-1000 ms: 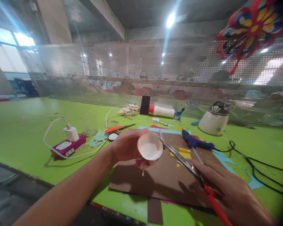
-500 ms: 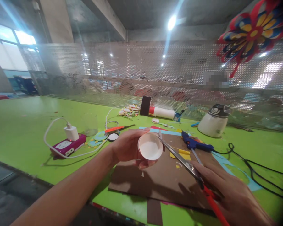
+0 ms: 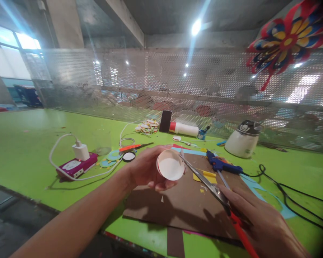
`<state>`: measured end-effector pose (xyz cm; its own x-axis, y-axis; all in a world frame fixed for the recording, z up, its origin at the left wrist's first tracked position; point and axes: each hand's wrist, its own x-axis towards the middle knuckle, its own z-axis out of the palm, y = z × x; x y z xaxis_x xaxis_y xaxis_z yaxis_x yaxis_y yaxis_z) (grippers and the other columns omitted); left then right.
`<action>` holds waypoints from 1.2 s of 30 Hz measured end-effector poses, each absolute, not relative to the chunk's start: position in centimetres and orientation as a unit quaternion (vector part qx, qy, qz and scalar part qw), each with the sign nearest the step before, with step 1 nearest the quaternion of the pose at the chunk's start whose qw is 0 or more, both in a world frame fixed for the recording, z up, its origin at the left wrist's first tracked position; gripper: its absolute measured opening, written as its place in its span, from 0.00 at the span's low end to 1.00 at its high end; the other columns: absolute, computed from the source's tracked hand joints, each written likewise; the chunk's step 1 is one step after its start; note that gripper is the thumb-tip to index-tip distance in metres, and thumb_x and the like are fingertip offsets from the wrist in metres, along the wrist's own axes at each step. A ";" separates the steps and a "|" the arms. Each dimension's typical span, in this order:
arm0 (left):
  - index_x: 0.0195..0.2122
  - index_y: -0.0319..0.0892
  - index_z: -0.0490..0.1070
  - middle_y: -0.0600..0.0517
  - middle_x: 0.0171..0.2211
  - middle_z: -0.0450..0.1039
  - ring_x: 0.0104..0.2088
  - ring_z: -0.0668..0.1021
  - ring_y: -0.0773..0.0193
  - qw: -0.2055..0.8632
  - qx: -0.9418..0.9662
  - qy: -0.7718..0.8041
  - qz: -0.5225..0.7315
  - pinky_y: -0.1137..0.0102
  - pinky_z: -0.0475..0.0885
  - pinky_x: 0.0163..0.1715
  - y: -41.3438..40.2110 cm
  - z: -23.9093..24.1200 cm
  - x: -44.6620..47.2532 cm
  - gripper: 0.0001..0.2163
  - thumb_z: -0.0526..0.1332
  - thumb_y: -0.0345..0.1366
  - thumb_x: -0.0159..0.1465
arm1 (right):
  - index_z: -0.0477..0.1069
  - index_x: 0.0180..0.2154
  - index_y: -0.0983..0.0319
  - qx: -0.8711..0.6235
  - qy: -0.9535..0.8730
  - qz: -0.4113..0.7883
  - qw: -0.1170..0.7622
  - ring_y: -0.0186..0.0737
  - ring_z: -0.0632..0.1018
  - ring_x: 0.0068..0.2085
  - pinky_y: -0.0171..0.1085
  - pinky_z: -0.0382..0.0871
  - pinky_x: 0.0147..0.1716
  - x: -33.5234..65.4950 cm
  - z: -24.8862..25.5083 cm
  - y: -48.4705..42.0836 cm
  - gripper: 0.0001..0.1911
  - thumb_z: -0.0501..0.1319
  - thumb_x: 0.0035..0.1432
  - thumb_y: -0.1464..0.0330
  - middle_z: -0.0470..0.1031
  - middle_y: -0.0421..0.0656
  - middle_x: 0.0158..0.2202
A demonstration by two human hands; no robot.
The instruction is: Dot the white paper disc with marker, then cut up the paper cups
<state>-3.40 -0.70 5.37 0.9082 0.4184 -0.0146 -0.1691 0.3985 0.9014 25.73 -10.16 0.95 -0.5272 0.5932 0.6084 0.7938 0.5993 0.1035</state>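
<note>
One round white paper cup, seemingly uncut, fills the gripping left hand; the right hand clasps red-handled steel scissors at its edge.

On your green table, a power strip sits to the left, blue discs and a round lid right of it. Brown board lies before you. Farther back, a white bottle lies between a phone and a jar, with a jug to your right.

White cup, tilted, mouth toward viewer; red-handled scissors, silver blade at rim.
</note>
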 end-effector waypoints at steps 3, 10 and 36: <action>0.38 0.33 0.74 0.46 0.20 0.72 0.15 0.72 0.66 0.829 0.510 0.136 0.183 0.79 0.54 0.06 -0.8 5.3 -3.4 0.28 0.50 0.57 0.61 | 0.69 0.53 0.61 -0.398 -0.844 -0.222 0.283 0.47 0.84 0.40 0.33 0.80 0.32 25.0 1.3 -10.4 0.23 0.55 0.54 0.74 0.82 0.51 0.46; 0.37 0.33 0.74 0.46 0.19 0.71 0.13 0.70 0.66 0.832 0.501 0.144 0.191 0.78 0.53 0.05 -1.3 5.6 -3.1 0.29 0.46 0.57 0.63 | 0.68 0.55 0.59 -0.430 -0.836 -0.184 0.286 0.47 0.84 0.42 0.35 0.79 0.32 25.1 0.7 -10.8 0.23 0.55 0.57 0.74 0.81 0.50 0.47; 0.42 0.33 0.72 0.42 0.29 0.76 0.24 0.78 0.63 0.825 0.495 0.040 0.270 0.77 0.64 0.16 -0.9 5.2 -2.8 0.23 0.55 0.51 0.62 | 0.69 0.55 0.60 -0.517 -0.802 -0.157 0.254 0.45 0.83 0.40 0.36 0.79 0.31 25.0 0.3 -9.8 0.20 0.55 0.62 0.66 0.79 0.51 0.47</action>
<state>-2.80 -0.89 5.17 0.8510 0.4850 0.2012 -0.4058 0.3645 0.8381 24.99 -9.84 0.30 -0.3364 0.7497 0.5699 0.9093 0.4159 -0.0105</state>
